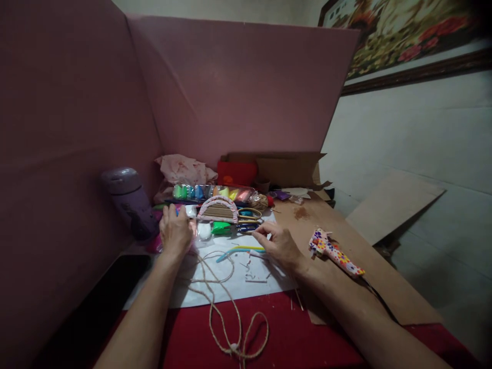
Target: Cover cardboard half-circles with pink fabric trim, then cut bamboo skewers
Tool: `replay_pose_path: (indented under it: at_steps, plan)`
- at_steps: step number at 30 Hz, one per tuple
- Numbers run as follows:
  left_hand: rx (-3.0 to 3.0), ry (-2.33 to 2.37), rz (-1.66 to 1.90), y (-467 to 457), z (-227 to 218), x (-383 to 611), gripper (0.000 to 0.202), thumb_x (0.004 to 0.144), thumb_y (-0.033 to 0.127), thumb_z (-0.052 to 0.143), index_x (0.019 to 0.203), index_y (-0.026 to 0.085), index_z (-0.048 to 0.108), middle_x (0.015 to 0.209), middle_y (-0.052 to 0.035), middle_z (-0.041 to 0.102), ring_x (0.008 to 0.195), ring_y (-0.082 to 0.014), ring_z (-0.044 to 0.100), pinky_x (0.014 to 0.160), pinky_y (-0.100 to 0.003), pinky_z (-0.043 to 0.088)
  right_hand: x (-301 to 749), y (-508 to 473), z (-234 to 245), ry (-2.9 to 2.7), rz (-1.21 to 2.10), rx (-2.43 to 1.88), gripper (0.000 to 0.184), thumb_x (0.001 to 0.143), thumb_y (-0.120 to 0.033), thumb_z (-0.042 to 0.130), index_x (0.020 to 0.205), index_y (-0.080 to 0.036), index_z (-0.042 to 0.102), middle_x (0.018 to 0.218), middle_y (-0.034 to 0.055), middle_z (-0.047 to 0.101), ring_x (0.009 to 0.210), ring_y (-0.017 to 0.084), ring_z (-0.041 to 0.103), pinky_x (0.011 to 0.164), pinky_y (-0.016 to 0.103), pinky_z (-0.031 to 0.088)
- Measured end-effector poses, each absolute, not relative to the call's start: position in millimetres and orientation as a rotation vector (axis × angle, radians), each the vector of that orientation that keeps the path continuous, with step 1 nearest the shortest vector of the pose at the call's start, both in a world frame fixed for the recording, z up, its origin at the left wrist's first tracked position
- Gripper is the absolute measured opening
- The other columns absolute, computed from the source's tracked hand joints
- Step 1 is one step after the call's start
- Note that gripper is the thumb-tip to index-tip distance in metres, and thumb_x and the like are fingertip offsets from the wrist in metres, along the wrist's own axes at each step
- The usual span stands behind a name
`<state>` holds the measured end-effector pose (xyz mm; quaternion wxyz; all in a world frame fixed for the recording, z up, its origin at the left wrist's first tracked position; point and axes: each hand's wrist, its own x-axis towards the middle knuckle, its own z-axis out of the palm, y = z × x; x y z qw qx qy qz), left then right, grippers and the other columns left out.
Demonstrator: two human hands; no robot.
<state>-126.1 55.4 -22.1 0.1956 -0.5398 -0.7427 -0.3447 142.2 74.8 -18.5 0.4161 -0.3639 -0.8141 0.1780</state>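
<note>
My left hand (176, 231) rests knuckles up on crinkly clear plastic at the left of a white sheet (230, 279), its fingers curled over small white and coloured lumps. My right hand (277, 245) pinches a thin stick between fingertips, pointing left toward a green lump (220, 228) and scissors (248, 221). Just beyond lies a pink arch-shaped cardboard piece (218, 208). Blue and yellow strips (240, 250) lie under my right fingers. Jute twine (234, 318) loops from the sheet toward me.
A row of coloured clay packs (211, 192) and a twine ball (258, 201) sit behind. A purple flask (128, 202) stands left, a patterned glue gun (336, 252) right on brown cardboard (369, 287). Pink board walls (238, 87) enclose the back and left.
</note>
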Motion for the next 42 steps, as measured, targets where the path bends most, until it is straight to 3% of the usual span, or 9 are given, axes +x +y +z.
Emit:
replay_pose_path:
  at_steps: [6, 10, 16, 25, 27, 31, 35, 39, 42]
  plan:
    - [-1.680, -2.021, -1.036, 49.6, -5.0, -109.2, 0.015, 0.074, 0.020, 0.054, 0.083, 0.019, 0.066, 0.092, -0.0086, 0.065, 0.090, -0.0244, 0.057, 0.080, -0.036, 0.043, 138.1, 59.9, -21.0, -2.339, 0.306, -0.791, 0.012, 0.082, -0.017, 0.053, 0.076, -0.018, 0.063, 0.081, 0.0049, 0.064, 0.081, 0.018, 0.055, 0.074, 0.028, 0.040]
    - [-2.381, -2.111, -1.012, 41.9, 4.2, -96.7, 0.010, 0.070, 0.023, 0.056, 0.068, 0.020, 0.065, 0.064, 0.0000, 0.063, 0.062, -0.0153, 0.057, 0.058, -0.024, 0.041, 135.0, 54.2, -21.9, -2.382, 0.274, -0.768, 0.011, 0.082, -0.017, 0.053, 0.079, -0.017, 0.063, 0.082, 0.0055, 0.063, 0.082, 0.018, 0.055, 0.074, 0.028, 0.041]
    - [-2.739, -2.206, -0.373, 22.9, 17.5, -97.0, 0.027, 0.058, 0.009, 0.052, 0.082, 0.019, 0.062, 0.082, -0.0017, 0.064, 0.075, -0.0166, 0.055, 0.062, -0.023, 0.040, 134.0, 54.0, -25.0, -2.369, 0.273, -0.749, 0.012, 0.083, -0.017, 0.053, 0.076, -0.017, 0.063, 0.079, 0.0057, 0.063, 0.079, 0.017, 0.055, 0.072, 0.028, 0.041]
    - [-2.733, -2.276, -0.064, 16.0, 17.7, -88.9, 0.021, 0.057, 0.004, 0.048, 0.070, 0.016, 0.060, 0.064, -0.0029, 0.057, 0.062, -0.0160, 0.050, 0.054, -0.026, 0.033, 133.6, 55.7, -30.6, -2.279, 0.325, -0.658, 0.010, 0.083, -0.015, 0.053, 0.077, -0.015, 0.062, 0.077, 0.0063, 0.063, 0.076, 0.017, 0.054, 0.070, 0.030, 0.040]
    - [-2.962, -2.202, -0.292, 14.5, 22.9, -87.4, 0.020, 0.062, 0.008, 0.051, 0.078, 0.017, 0.060, 0.073, -0.0017, 0.059, 0.067, -0.0148, 0.052, 0.057, -0.024, 0.037, 134.0, 54.3, -29.4, -2.235, 0.372, -0.642, 0.012, 0.084, -0.017, 0.053, 0.077, -0.016, 0.061, 0.076, 0.0059, 0.063, 0.074, 0.017, 0.054, 0.069, 0.030, 0.040]
    - [-3.301, -1.986, -1.473, 12.2, 32.5, -83.7, 0.015, 0.073, 0.019, 0.057, 0.087, 0.015, 0.056, 0.071, -0.0003, 0.056, 0.064, -0.0118, 0.053, 0.060, -0.024, 0.042, 136.3, 50.3, -24.8, -2.096, 0.566, -0.623, 0.026, 0.090, -0.032, 0.046, 0.078, -0.016, 0.063, 0.074, 0.0060, 0.061, 0.073, 0.017, 0.054, 0.069, 0.030, 0.041]
    - [-3.055, -1.792, -2.215, 15.4, 30.0, -71.9, 0.017, 0.073, 0.024, 0.065, 0.085, 0.014, 0.057, 0.065, 0.0019, 0.052, 0.053, -0.0070, 0.048, 0.050, -0.020, 0.038, 136.9, 46.9, -22.7, -1.977, 1.026, -0.539, 0.054, 0.086, -0.059, 0.037, 0.104, -0.015, 0.063, 0.090, 0.0088, 0.063, 0.077, 0.017, 0.054, 0.067, 0.029, 0.042]
    - [-2.795, -1.564, -2.696, 17.4, 24.0, -52.1, 0.018, 0.072, 0.022, 0.068, 0.085, 0.015, 0.057, 0.071, 0.0003, 0.058, 0.057, -0.0086, 0.055, 0.055, -0.021, 0.044, 127.1, 42.9, -22.4, -1.872, 1.478, -0.444, 0.081, 0.064, -0.061, 0.066, 0.130, -0.019, 0.043, 0.109, 0.0089, 0.054, 0.071, 0.013, 0.048, 0.056, 0.024, 0.040]
    - [-2.876, -1.476, -2.841, 14.6, 23.5, -39.7, 0.016, 0.074, 0.021, 0.065, 0.085, 0.015, 0.055, 0.068, -0.0008, 0.060, 0.059, -0.0128, 0.060, 0.057, -0.026, 0.047, 117.5, 39.5, -22.2, -1.822, 1.604, -0.335, 0.080, 0.059, -0.050, 0.076, 0.125, -0.021, 0.043, 0.101, 0.0050, 0.053, 0.071, 0.012, 0.046, 0.058, 0.023, 0.040]
